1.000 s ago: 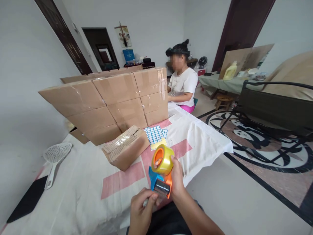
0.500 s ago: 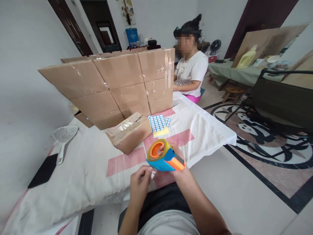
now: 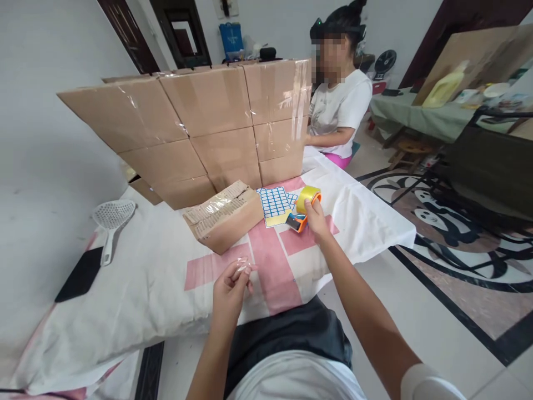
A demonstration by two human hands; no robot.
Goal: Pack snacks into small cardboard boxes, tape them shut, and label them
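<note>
My right hand (image 3: 316, 218) is closed on a tape dispenser (image 3: 296, 221) with a yellow roll of tape (image 3: 308, 196). The dispenser is at the table's right side, over the edge of a blue-and-white gridded sheet (image 3: 275, 201). Nearer to me, my left hand (image 3: 230, 283) pinches a small piece of clear tape (image 3: 243, 263) between thumb and fingers. Beyond that hand lies a small cardboard box (image 3: 233, 222) with shiny tape along its top. Whether the dispenser rests on the cloth I cannot tell.
A tall wall of taped cardboard boxes (image 3: 220, 122) stands behind the small box. On the left lie a white slotted skimmer (image 3: 112, 215) and a black flat object (image 3: 81, 276). Another person (image 3: 341, 105) sits beyond the table's right corner. A dark chair (image 3: 487, 150) stands at right.
My right hand has carried the tape dispenser forward and right, away from my left hand, and turned it. My left hand has shifted slightly left and up with the clear tape.
</note>
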